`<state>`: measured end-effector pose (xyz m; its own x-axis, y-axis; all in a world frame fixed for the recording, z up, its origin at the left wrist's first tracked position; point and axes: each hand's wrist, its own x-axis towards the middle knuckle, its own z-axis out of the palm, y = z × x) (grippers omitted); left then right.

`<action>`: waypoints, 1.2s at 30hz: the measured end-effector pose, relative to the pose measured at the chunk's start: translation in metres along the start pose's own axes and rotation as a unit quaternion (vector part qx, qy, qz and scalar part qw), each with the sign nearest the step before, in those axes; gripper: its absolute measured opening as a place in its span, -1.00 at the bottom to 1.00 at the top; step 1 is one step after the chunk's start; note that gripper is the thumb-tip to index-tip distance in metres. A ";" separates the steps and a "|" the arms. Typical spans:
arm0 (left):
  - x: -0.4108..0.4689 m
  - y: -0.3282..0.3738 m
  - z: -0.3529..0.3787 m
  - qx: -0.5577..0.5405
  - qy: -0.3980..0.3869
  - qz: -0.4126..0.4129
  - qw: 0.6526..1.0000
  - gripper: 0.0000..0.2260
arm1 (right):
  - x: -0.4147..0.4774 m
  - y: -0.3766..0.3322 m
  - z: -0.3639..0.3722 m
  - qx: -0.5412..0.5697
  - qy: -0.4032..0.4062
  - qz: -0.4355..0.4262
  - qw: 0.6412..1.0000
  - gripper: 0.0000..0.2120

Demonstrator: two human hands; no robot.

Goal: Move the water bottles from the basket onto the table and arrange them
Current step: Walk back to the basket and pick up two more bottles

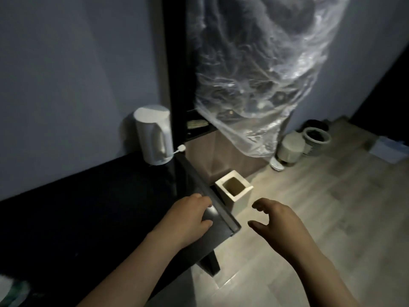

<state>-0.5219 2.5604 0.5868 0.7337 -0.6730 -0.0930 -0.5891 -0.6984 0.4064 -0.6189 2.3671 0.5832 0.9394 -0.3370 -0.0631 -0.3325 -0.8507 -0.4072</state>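
My left hand (190, 214) rests on the near corner of the table (88, 207), fingers bent, gripping nothing. My right hand (285, 224) hovers beyond the table's edge, above the floor, fingers loosely curled, empty. No water bottles in view. A square cream container (234, 191) stands on the floor just beside the table. A white kettle (155, 135) stands at the table's far end. A round container (317, 138) by the far wall may be the basket; I cannot tell. Risk: the dim light hides the dark tabletop's edge, so a bottle set near this corner could tip off.
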 end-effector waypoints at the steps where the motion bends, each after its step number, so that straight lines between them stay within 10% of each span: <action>1: 0.010 0.017 0.005 0.008 -0.009 0.024 1.000 -0.71 | -0.009 0.017 -0.008 0.006 0.013 0.021 1.000 -0.63; 19: 0.107 0.216 0.085 0.025 -0.110 0.268 0.957 -0.67 | -0.113 0.185 -0.075 0.039 0.118 0.283 0.951 -0.63; 36: 0.301 0.285 0.093 0.018 -0.131 0.365 0.922 -0.67 | 0.005 0.268 -0.134 0.016 0.159 0.375 0.913 -0.65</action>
<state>-0.5004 2.1359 0.5902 0.0334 -0.9991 -0.0244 -0.9075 -0.0405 0.4181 -0.7142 2.0831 0.5954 0.3745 -0.9246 -0.0702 -0.8656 -0.3214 -0.3840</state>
